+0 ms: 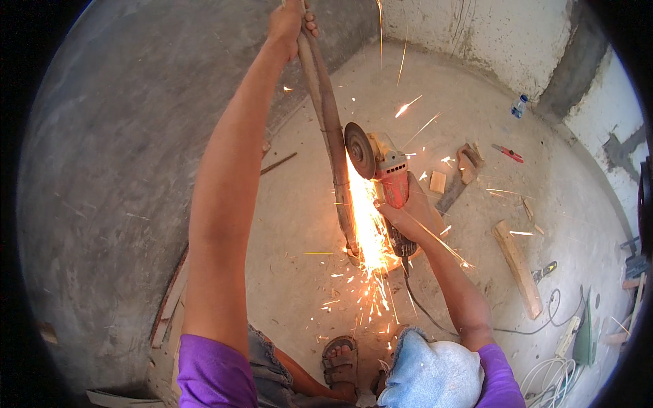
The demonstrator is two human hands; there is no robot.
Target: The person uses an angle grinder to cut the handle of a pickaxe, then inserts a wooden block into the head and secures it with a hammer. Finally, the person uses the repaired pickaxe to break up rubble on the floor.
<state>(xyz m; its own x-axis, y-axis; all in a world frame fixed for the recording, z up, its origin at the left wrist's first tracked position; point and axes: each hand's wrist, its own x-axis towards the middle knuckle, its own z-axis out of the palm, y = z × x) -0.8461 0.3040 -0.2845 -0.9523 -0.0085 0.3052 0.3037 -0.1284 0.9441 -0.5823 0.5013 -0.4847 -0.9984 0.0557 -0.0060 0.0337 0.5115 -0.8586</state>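
My left hand (289, 28) is closed around the upper end of a long brown metal pipe (326, 112), which slants down toward the floor in front of me. My right hand (408, 212) grips the body of a red and black angle grinder (394, 182) with a yellowish head. The grinder's round disc (359, 151) meets the pipe's right side, or sits very close to it. A bright stream of sparks (371, 224) pours down from there toward my feet and hides the pipe's lower end. A black cord runs from the grinder's rear.
To the right lie a small wood block (438, 181), a dark tool with a curved brown handle (466, 163), a red-handled tool (510, 154) and a wooden plank (517, 268). A plastic bottle (519, 107) stands by the wall. White cables (551, 377) coil lower right. My sandalled foot (340, 360) is near the sparks.
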